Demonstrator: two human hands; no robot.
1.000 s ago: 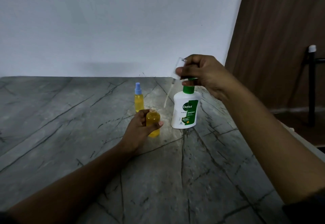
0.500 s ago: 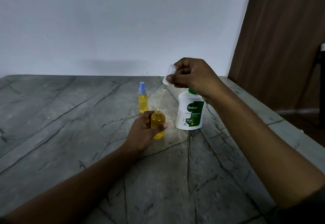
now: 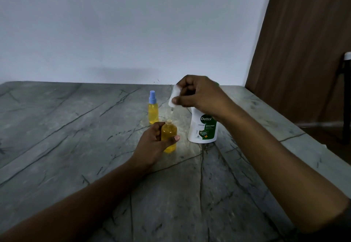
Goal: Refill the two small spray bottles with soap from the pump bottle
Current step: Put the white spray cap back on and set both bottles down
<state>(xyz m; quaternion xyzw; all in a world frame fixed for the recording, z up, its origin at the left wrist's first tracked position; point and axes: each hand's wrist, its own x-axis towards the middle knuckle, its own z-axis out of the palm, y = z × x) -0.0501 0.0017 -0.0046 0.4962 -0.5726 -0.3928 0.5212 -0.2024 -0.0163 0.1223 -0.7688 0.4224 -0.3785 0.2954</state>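
My left hand grips a small uncapped bottle of yellow liquid that stands on the grey marble table. Above its open neck my right hand holds a small clear spray cap with a thin tube hanging down toward the opening. A second small yellow spray bottle with a blue cap stands behind, untouched. The white and green pump bottle stands to the right; my right hand hides its top.
A white wall runs behind the table. A brown wooden panel rises at the right, with a dark frame beyond the table's right edge.
My right hand has carried the clear spray cap down and left, from above the pump bottle to just over the open small bottle. My left hand keeps its grip.
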